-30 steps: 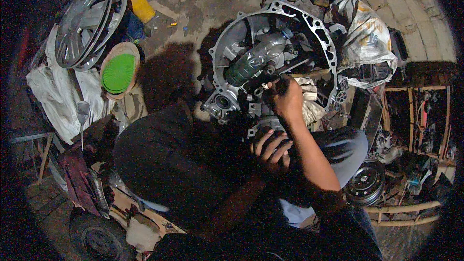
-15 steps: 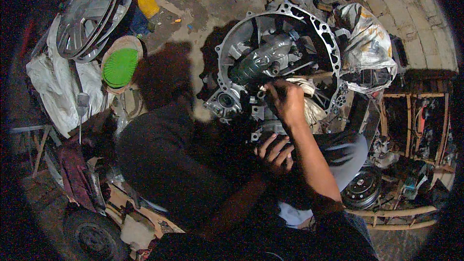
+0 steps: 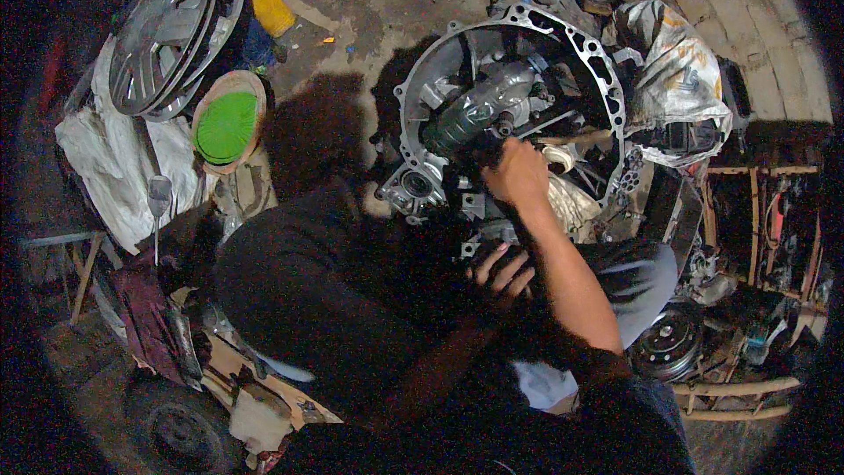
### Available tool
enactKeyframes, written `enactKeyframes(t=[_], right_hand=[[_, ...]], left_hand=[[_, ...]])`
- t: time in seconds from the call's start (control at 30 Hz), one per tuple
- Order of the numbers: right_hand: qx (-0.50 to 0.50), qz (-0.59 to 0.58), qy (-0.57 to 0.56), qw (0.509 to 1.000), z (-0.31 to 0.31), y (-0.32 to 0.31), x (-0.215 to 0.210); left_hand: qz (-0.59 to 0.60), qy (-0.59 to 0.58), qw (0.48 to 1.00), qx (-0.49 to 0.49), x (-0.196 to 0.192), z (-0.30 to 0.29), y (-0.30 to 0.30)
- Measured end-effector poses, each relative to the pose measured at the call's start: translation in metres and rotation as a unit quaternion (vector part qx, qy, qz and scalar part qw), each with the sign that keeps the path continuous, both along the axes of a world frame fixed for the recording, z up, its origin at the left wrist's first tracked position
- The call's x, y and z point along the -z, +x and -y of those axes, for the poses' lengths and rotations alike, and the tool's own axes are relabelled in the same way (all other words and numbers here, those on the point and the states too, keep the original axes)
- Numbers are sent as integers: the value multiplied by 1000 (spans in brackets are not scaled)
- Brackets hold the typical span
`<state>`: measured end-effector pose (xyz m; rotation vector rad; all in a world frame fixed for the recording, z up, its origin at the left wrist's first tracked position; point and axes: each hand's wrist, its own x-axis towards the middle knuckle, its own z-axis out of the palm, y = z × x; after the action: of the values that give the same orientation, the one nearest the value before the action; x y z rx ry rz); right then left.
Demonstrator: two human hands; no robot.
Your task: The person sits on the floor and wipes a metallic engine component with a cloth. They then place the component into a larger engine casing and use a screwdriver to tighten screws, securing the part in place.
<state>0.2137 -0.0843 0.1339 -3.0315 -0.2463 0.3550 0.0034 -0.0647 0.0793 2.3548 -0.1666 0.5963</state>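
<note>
A large round metal gearbox housing [image 3: 613,70] with a holed rim sits in front of me. Inside it lie a grey cylindrical metal part [image 3: 470,114] and a short shaft end [image 3: 503,126]. My right hand [image 3: 520,174] reaches over the near side of the housing, knuckles up and fingers closed together just below that shaft end. Whatever its fingertips hold or touch is hidden under the hand. Closer to my body, my left hand [image 3: 503,269] is curled in shadow beside a small metal bracket [image 3: 473,204]; its grip is too dark to make out. Pale cloth [image 3: 570,202] lies right of my right hand.
At left are a green-topped oval brush-like object [image 3: 230,127], silver wheel covers [image 3: 163,40] and a screwdriver [image 3: 159,198]. A white sack [image 3: 673,79] stands right of the housing. Near my right knee lies a black wheel [image 3: 665,340]; a tyre [image 3: 176,429] is at lower left.
My right hand has turned and shifted slightly, its fingers now tucked below the shaft end; a small pale ring seen near its fingertips is now out of sight. My left hand stays nearly in place.
</note>
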Motion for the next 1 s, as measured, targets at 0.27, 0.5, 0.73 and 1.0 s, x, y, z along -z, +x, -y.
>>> enactKeyframes(t=[0.27,0.5,0.73,1.0], right_hand=[[112,-35,373,920,27,2,-1],[-46,10,187,981,39,-9,16],[-137,-64,262,953,58,-49,-37],[187,-53,412,890,147,-88,-60]], left_hand=[[69,-97,991,-58,1,14,13],[77,-110,988,-74,-7,14,17],[95,-132,979,-120,-8,21,23],[84,-142,982,-97,-4,24,15]])
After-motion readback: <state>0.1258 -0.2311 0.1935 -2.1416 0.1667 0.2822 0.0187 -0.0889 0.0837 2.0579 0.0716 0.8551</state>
